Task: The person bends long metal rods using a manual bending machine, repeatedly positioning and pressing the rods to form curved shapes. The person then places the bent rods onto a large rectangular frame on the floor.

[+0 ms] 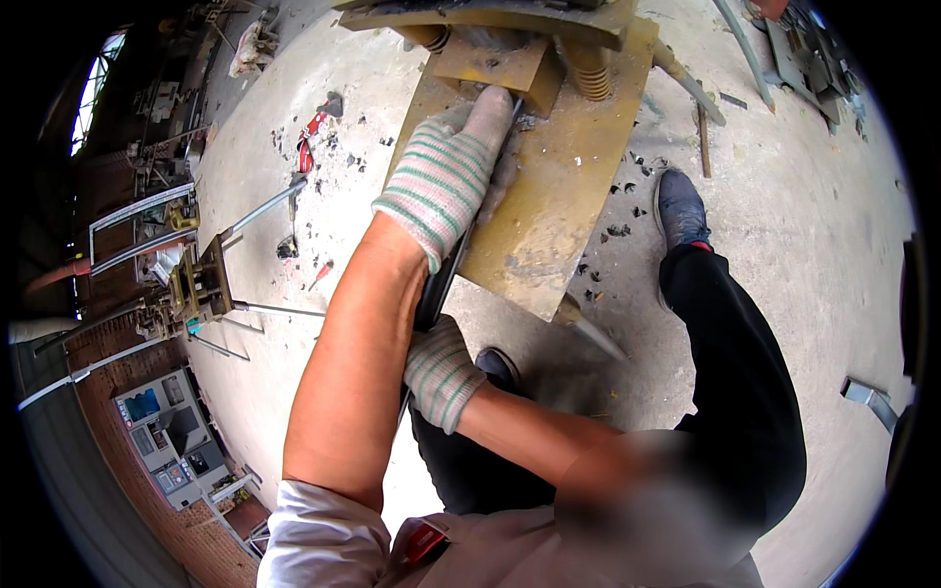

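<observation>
A long, narrow dark metal bar runs from near my body up to a yellow metal block on a worn press-like fixture. My left hand, in a white glove with green stripes, grips the bar close to the block, thumb stretched along it. Lower down, my right hand, gloved alike, is closed round the same bar. The bar's far end meets the block, but my left thumb partly hides whether it goes in. Under the block lies a yellow metal plate, scuffed and greasy, with coil springs beside the block.
A leg slants from the plate's near edge toward my feet. Small black scraps and a red-handled tool litter the concrete. At left stands another yellow fixture with metal rods. Metal parts lie at far right.
</observation>
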A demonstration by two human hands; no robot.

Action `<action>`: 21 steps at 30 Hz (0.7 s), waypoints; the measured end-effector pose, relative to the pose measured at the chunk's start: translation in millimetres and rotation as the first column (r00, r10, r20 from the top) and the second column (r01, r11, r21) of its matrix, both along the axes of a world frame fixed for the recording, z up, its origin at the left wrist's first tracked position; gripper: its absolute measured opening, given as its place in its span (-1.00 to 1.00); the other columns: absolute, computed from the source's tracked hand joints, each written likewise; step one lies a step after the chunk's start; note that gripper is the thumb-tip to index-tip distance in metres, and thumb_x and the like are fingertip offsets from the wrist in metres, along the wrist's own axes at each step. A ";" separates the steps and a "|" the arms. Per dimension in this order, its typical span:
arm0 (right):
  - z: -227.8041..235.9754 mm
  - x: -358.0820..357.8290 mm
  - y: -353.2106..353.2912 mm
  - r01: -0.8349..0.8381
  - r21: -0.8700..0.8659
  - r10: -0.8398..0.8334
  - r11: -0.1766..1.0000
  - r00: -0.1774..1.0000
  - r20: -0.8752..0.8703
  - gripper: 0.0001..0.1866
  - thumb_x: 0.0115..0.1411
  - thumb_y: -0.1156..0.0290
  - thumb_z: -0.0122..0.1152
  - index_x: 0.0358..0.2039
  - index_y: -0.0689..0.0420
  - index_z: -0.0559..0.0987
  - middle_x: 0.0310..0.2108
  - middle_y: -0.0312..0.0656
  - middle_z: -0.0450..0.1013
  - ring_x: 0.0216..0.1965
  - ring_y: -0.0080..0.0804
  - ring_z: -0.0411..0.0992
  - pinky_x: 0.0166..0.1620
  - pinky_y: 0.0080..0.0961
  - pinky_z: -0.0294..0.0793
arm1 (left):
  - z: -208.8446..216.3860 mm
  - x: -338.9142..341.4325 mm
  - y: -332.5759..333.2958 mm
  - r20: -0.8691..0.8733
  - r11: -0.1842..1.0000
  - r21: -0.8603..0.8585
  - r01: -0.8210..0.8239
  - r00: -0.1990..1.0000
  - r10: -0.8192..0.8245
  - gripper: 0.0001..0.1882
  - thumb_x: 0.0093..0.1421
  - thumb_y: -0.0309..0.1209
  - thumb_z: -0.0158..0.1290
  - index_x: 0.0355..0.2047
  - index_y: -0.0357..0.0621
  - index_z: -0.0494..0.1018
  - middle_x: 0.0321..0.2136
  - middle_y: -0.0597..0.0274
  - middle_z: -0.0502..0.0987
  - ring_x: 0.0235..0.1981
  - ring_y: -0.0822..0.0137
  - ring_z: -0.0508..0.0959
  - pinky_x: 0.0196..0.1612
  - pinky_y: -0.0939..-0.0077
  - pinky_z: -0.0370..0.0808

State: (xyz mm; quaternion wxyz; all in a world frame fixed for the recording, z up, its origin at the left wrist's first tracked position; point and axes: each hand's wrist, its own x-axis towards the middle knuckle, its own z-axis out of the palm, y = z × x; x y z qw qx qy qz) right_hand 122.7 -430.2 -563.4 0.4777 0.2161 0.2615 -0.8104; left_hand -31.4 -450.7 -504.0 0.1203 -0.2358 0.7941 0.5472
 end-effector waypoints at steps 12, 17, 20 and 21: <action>-4.8 1.6 -4.8 -0.011 0.024 0.013 1.000 0.998 -0.066 -0.89 0.29 0.37 0.34 -0.31 0.12 0.63 -0.37 -0.44 0.56 -0.33 -0.72 0.43 -0.37 -0.52 0.40 | -0.6 -0.5 -2.6 -0.021 1.000 0.024 -0.005 1.000 0.006 -0.48 0.43 0.08 0.02 -0.40 -0.16 0.50 -0.74 0.31 0.40 -0.77 0.45 0.35 -0.69 0.56 0.28; 5.7 -0.1 10.1 -0.068 0.007 0.067 0.998 0.998 0.019 -0.89 0.30 0.37 0.34 -0.33 0.11 0.62 -0.38 -0.44 0.54 -0.34 -0.73 0.42 -0.37 -0.52 0.40 | -1.4 1.5 -2.1 0.001 0.999 0.030 -0.028 1.000 0.028 -0.47 0.43 0.09 0.02 -0.40 -0.16 0.49 -0.73 0.32 0.41 -0.77 0.46 0.35 -0.69 0.57 0.28; 0.8 -0.6 7.6 -0.052 -0.007 0.052 0.999 0.999 0.005 -0.89 0.30 0.38 0.33 -0.32 0.12 0.62 -0.37 -0.44 0.55 -0.33 -0.73 0.42 -0.36 -0.54 0.40 | 2.9 -0.1 2.1 0.020 0.999 -0.009 -0.035 0.999 0.035 -0.46 0.43 0.11 0.02 -0.41 -0.15 0.49 -0.72 0.34 0.41 -0.76 0.47 0.36 -0.69 0.56 0.29; -2.0 -0.1 4.6 -0.053 0.005 0.053 0.999 0.998 -0.012 -0.89 0.30 0.38 0.33 -0.32 0.12 0.62 -0.36 -0.44 0.55 -0.32 -0.73 0.42 -0.36 -0.54 0.40 | 3.8 -1.2 2.9 0.024 0.999 -0.021 -0.034 0.999 0.035 -0.46 0.42 0.11 0.02 -0.41 -0.14 0.49 -0.72 0.34 0.41 -0.76 0.47 0.36 -0.69 0.56 0.29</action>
